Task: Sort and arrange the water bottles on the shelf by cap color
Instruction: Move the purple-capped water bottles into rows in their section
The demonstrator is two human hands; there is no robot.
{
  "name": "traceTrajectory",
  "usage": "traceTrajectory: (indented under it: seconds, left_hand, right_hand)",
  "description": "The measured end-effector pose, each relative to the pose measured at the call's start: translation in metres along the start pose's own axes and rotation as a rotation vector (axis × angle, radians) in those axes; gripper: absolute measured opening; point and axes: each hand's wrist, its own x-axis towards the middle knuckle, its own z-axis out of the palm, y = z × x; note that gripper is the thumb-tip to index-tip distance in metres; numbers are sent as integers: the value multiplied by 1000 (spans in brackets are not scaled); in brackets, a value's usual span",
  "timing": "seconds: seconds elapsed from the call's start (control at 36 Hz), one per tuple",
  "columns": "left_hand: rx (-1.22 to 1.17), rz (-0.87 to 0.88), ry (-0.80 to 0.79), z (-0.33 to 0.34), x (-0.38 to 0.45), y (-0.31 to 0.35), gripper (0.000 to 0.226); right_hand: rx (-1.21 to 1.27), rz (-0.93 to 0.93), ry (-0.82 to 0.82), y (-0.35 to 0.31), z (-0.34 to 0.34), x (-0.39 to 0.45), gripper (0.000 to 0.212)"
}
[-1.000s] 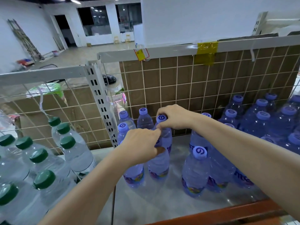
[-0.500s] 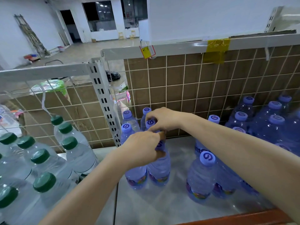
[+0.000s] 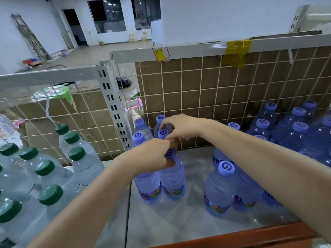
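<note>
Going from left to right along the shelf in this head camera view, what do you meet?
Green-capped bottles → perforated shelf post → left hand gripping a purple cap, right hand just behind → front purple-capped bottle → purple-capped cluster far right.

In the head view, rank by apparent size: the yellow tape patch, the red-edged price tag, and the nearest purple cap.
1. yellow tape patch
2-3. red-edged price tag and nearest purple cap look alike; the cap's nearness makes ranking unsure.
</note>
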Motion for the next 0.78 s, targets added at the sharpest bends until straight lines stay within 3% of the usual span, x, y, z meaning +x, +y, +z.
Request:
traceTrajectory:
  seconds: [0.14, 0.31, 0.39, 0.47, 0.61, 0.78]
  left_hand:
    - [-8, 21, -22, -2, 5, 1, 32]
    - [62, 8, -33, -5, 7, 3, 25]
    - [213, -4, 126, -4, 9, 11, 37]
    - [156, 71, 270, 0, 14, 25, 30]
    - [-20, 211, 217, 12, 17, 52, 36]
    - [-114, 266, 130, 29, 20, 77, 53]
  right_hand:
    - [20, 22, 67, 6, -9, -21, 42]
    - [23, 59, 124, 13, -22, -55, 20]
    - [12, 64, 169, 16, -23, -70, 18]
    - [-7, 72, 234, 21, -20, -80, 17]
    - [-149, 101, 334, 29, -27, -92, 21]
    - [-450, 300, 347, 42, -47, -106, 34]
